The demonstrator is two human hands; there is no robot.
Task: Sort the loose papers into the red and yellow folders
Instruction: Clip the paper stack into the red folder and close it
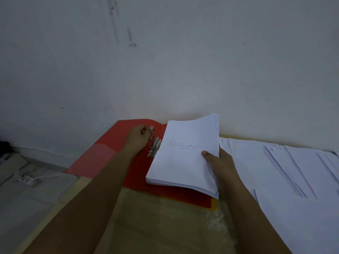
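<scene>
While the left hand (138,138) curled its fingers round the metal clip (155,146) of the open red folder (102,154) on the table (156,226), the right hand (219,162) pinched a paper stack (183,158) over it, thumb on top.

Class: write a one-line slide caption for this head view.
Left hand lifts red folder's clip; right hand holds "Dokumen" paper stack.

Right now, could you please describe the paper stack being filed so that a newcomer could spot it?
Find the open red folder against the wall. On its right half lies the paper stack, held by the right hand. Unlike the fanned loose papers beside it, it reads "Dokumen".
</scene>
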